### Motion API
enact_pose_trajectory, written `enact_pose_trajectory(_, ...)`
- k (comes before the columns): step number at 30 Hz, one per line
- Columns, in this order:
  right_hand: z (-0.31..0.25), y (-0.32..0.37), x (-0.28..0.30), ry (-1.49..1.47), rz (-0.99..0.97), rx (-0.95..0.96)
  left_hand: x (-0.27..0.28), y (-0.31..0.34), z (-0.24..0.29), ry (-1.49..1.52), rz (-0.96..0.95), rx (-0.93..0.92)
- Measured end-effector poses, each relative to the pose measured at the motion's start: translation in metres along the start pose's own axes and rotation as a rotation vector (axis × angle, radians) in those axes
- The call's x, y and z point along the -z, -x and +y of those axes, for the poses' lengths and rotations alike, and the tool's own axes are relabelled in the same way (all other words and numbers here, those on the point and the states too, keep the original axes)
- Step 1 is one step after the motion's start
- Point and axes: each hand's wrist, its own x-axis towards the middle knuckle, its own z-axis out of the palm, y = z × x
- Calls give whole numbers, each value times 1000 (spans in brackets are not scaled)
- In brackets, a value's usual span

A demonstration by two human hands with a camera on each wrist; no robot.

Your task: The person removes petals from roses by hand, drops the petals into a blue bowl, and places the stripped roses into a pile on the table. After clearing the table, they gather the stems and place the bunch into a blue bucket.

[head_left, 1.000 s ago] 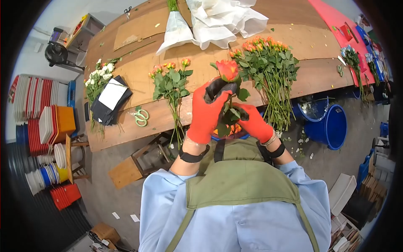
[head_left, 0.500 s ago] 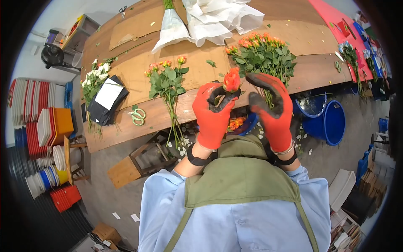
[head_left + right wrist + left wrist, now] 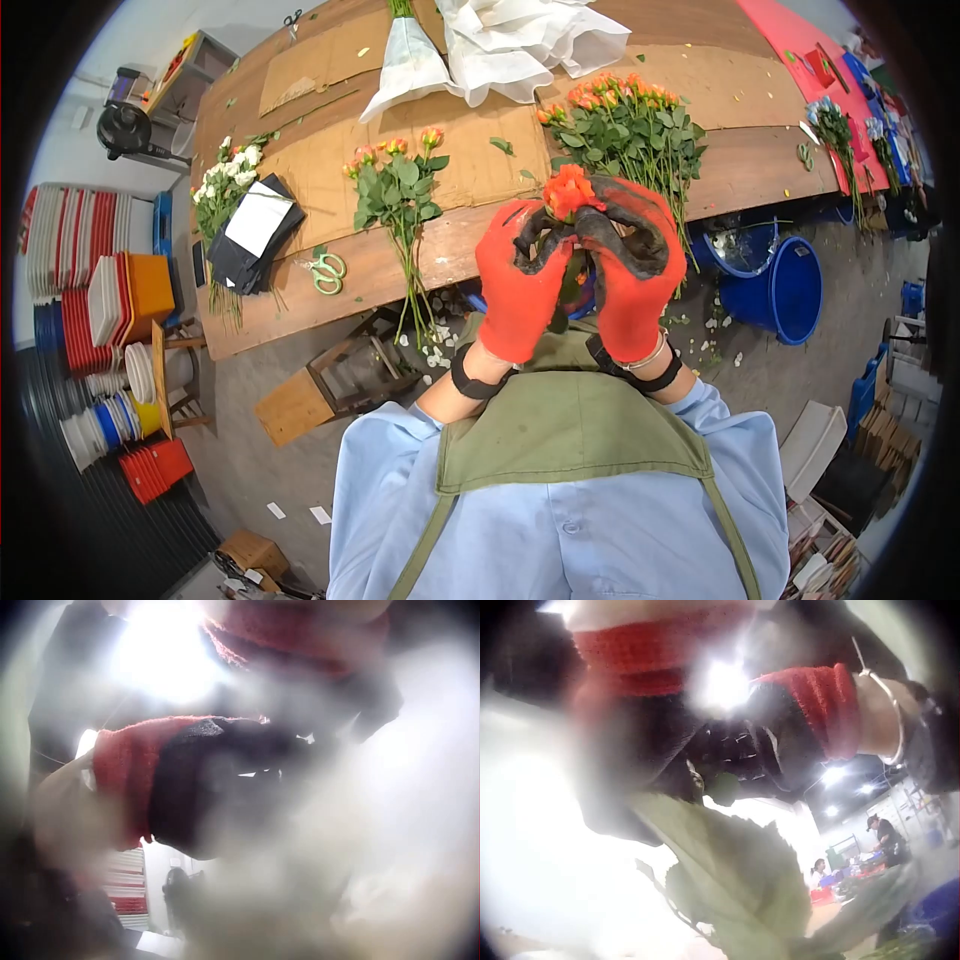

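An orange-red rose [image 3: 570,192] stands upright between my two hands, which wear red gloves with black palms and fingers. My left hand [image 3: 518,285] grips it just under the bloom, thumb and forefinger curled round. From the other side, my right hand [image 3: 638,275] pinches at the bloom's base and petals with curled fingers. The lower stem is mostly hidden by the gloves. Large green leaves [image 3: 727,877] of the rose hang below the hands in the left wrist view. Glare and blur cover much of the right wrist view.
On the table [image 3: 455,235] lie orange rose bunches, a small one [image 3: 400,190] at left and a large one [image 3: 640,140] at right. Green-handled scissors [image 3: 327,272], white roses [image 3: 230,175] and white wrapping [image 3: 520,50] lie there too. Blue buckets [image 3: 790,290] stand at right.
The right hand left the stem below, opened out to the right, then came in to the bloom. The left hand kept hold of the rose. A loose leaf appeared on the cardboard.
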Motion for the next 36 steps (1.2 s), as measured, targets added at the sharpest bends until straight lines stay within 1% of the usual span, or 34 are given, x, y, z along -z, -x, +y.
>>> enact_pose_trajectory(2, 2, 1, 0, -37, 13, -35, -1, 0, -5, 76, -20, 96)
enact_pose_trajectory(3, 6, 1, 0, -160, 14, -88, -2, 0, -4, 76, -20, 96)
enact_pose_trajectory(4, 9, 1, 1, -283, 14, -141, -2, 0, -2, 135, -12, 173)
enact_pose_trajectory(5, 12, 2, 1, -283, 13, -140, -3, 0, 0, 194, -4, 251)
enact_pose_trajectory(8, 22, 2, 3, -349, -2, -166, -3, -1, 6, 273, 11, 281)
enact_pose_trajectory(9, 26, 0, 5, -478, 13, -185, -4, -2, 8, 273, 14, 279)
enact_pose_trajectory(10, 28, -2, 8, -608, 28, -204, -4, -4, 10, 306, 58, 271)
enact_pose_trajectory(11, 28, -6, 15, -705, -15, -258, -3, -5, 12, 338, 102, 262)
enact_pose_trajectory(12, 24, -12, 21, -707, -20, -257, -2, -6, 15, 338, 106, 258)
enact_pose_trajectory(14, 14, -25, 31, -349, -325, 65, 1, -6, 18, 377, 139, 211)
enact_pose_trajectory(15, 8, -26, 36, -71, -324, 165, 4, -6, 12, 376, 141, 212)
enact_pose_trajectory(16, 0, -24, 34, -69, -324, 164, 7, -6, 0, 216, 107, 90)
enact_pose_trajectory(17, -10, -21, 28, -43, -255, 125, 8, -6, -7, 56, 71, -33)
enact_pose_trajectory(18, -16, -20, 26, -16, -185, 88, 6, -6, -5, 59, 67, -32)
enact_pose_trajectory(19, -18, -23, 27, 270, -216, 214, 5, -7, 0, 38, 103, -66)
enact_pose_trajectory(20, -17, -23, 24, 273, -211, 212, 3, -7, 3, 17, 139, -102)
enact_pose_trajectory(21, -15, -23, 19, 351, -186, 272, 2, -7, 2, 19, 134, -102)
enact_pose_trajectory(22, -13, -23, 14, 429, -161, 331, 1, -6, -1, -58, 147, -166)
enact_pose_trajectory(23, -10, -22, 11, 389, -122, 318, 1, -5, -2, -135, 160, -229)
enact_pose_trajectory(27, -5, -17, 8, 432, -77, 327, 2, -3, 1, -248, 157, -266)
enact_pose_trajectory(29, -2, -14, 7, 448, -48, 403, 3, -2, -1, -150, 136, -177)
enact_pose_trajectory(30, -2, -12, 5, 447, -49, 403, 2, -1, 0, -151, 137, -176)
enact_pose_trajectory(32, -3, -8, 2, 366, 26, 368, 1, 0, 2, -83, 144, -144)
enact_pose_trajectory(33, 0, -7, 2, 364, 25, 368, 1, 1, 3, -84, 146, -145)
enact_pose_trajectory(35, 10, -3, 2, 356, 31, 429, -1, 1, 3, 9, 143, -29)
enact_pose_trajectory(36, 12, -1, 1, 356, 30, 430, -2, 1, 4, 10, 144, -30)
